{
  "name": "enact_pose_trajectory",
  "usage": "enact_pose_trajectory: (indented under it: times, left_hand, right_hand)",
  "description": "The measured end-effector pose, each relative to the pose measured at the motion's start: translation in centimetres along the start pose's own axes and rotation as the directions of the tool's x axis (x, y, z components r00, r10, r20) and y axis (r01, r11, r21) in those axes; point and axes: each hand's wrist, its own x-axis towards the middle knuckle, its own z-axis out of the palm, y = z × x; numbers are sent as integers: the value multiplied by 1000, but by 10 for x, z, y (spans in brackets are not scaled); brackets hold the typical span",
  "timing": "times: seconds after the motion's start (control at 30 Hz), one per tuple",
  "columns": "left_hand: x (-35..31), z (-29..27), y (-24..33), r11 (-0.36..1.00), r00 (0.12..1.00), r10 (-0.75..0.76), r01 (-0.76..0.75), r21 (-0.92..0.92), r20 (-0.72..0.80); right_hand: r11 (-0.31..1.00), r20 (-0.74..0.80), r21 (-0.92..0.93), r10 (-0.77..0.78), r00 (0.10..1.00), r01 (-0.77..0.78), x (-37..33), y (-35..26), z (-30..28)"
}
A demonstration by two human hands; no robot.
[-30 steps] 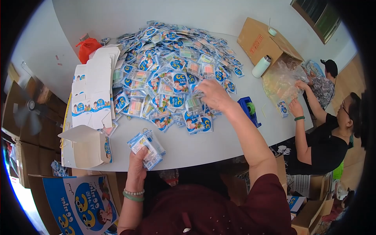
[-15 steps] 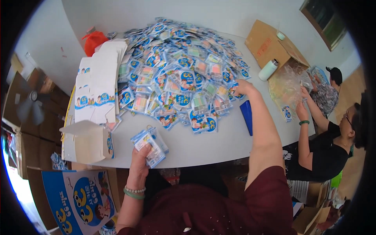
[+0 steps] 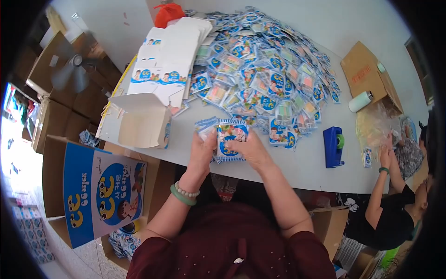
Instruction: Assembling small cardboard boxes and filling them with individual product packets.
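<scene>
Because the bundle of packets appears light, soft and probably slightly slippery, it is better gripped flat, along both side edges. It is held above the near side of the tabletop by the left hand and the right hand, whose fingers are pressed around it.

Pale, plain back wall behind white bench; bench edge bowed by lens, yellow strip along left side. Pale wall panel at upper left, few small reddish marks on it. Dark-framed window at far right, partly lost in black rim. Brown cartons stacked at left, grey fan before them, blades blurred. Light-grey speckled floor lower left. Strong white glare at left edge; light over bench soft, even.
</scene>
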Motion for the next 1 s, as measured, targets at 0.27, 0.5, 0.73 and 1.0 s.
enact_pose_trajectory:
  times: [0.27,0.5,0.73,1.0]
  left_hand:
    - [-23,-22,17,997,999,40,-43,71,36]
    - [-61,-36,99,972,983,180,-181,-153,-20]
    - [-36,-104,176,849,895,345,-169,501,-282]
    - [40,-140,114,299,932,235,200,933,-275]
  right_hand:
    - [959,88,232,-187,979,162,3,27,43]
    - [925,378,153,-381,844,349,3,-29,84]
    - [924,54,-87,-369,928,372,61,-50,107]
    - [927,-28,-299,-246,969,227,57,2,73]
